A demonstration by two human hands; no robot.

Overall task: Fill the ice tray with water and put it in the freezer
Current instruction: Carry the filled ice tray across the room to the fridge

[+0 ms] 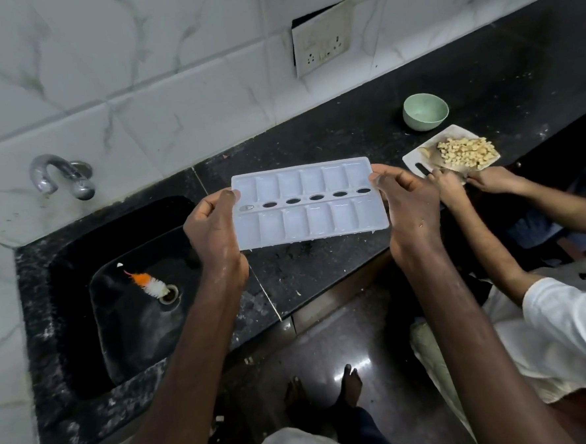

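A white plastic ice tray [309, 203] with two rows of compartments and a row of oval holes down its middle hangs level above the black counter. My left hand [213, 230] grips its left end, thumb on top. My right hand [409, 208] grips its right end the same way. Drops hang from the tray's near edge. The black sink [81, 255] lies to the left, with a chrome tap [59, 176] on the wall above it. No freezer is in view.
An orange-and-white brush [149, 283] lies by the sink drain. On the counter [347, 129] stand a green bowl [425, 111] and a white board with chopped pieces [465, 151], where another person's hands [471, 181] work, close to my right hand. A wall socket [322, 45] hangs behind.
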